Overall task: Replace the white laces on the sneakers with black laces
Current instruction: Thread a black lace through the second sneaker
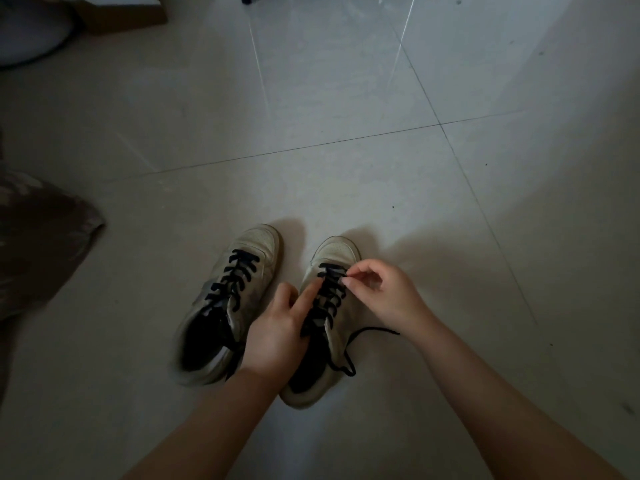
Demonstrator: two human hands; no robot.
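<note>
the black flat lace [330, 289] on the right pale leather sneaker [332, 268] is pinched by the right hand [384, 296] and pressed by the left hand [277, 330], index finger straight.

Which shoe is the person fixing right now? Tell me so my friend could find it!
Look at the pale tiled floor, where two light sneakers stand side by side, toes pointing away. It is the right sneaker, the one both hands are on: the left hand rests on its laces and the right hand pinches a lace near the toe. Only this one has a loose black lace end trailing on the floor.
</note>
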